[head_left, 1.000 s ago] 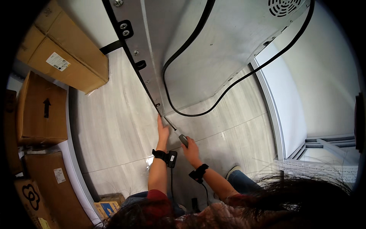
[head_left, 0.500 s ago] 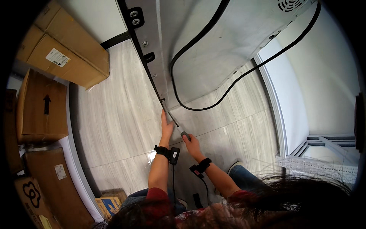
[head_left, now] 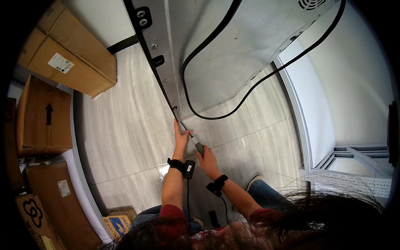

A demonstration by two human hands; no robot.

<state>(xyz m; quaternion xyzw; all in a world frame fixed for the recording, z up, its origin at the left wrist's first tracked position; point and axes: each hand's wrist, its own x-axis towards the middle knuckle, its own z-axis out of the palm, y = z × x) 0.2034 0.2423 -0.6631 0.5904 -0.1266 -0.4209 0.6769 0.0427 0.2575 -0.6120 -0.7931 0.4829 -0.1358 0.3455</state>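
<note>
My right hand (head_left: pixel 208 162) is closed round the grey handle of a screwdriver (head_left: pixel 200 148). Its thin shaft slants up and left to the lower corner of a large silver metal appliance (head_left: pixel 229 75). At that same corner is my left hand (head_left: pixel 180 138), its index finger stretched along the black edge and its thumb spread out beside the shaft. Whether the thumb touches the shaft is hard to make out. A black cord (head_left: pixel 183 83) loops down across the metal panel. Screws (head_left: pixel 153 46) and black brackets (head_left: pixel 143 17) line the panel's left side.
Brown cardboard boxes (head_left: pixel 89 62) stand along the left, with more stacked below them (head_left: pixel 46 121). A small yellow and blue box (head_left: pixel 118 223) sits at the lower left. White panels (head_left: pixel 310 108) and a metal frame (head_left: pixel 350 166) are on the right. The floor (head_left: pixel 125 125) has wood-look tiles.
My right hand has shifted slightly down and its fingers sit lower on the screwdriver handle. My left thumb has spread out toward the shaft. The whole view has moved slightly.
</note>
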